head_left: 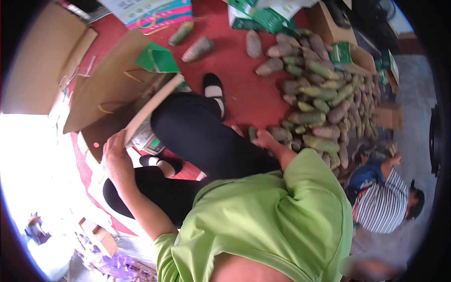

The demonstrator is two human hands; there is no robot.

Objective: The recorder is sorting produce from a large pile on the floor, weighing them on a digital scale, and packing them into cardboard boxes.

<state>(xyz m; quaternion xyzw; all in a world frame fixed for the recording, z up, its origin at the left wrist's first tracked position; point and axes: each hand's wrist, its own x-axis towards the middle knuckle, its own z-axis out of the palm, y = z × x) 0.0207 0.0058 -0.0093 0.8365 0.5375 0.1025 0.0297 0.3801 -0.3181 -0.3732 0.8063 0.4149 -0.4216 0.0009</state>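
Observation:
At the left, a tall open cardboard box [109, 89] stands tilted between my legs and the bright area. My left hand [118, 157] grips the near edge of its flap, fingers bent around it. Beside my right thigh, my right hand [268, 139] is low at the near edge of a heap of long green-and-brown radishes [324, 105]. Its fingers are curled against a dark radish [253, 133], partly hidden by my leg. A device with a small lit green display [155, 144], perhaps a scale, shows beneath the box flap.
Loose radishes [198, 49] lie on the red floor covering [235, 70] ahead. Printed bags [157, 16] and green-white packaging [263, 16] stand at the back. Another cardboard box [359, 58] is behind the heap. A person in a striped shirt [380, 207] crouches at the right.

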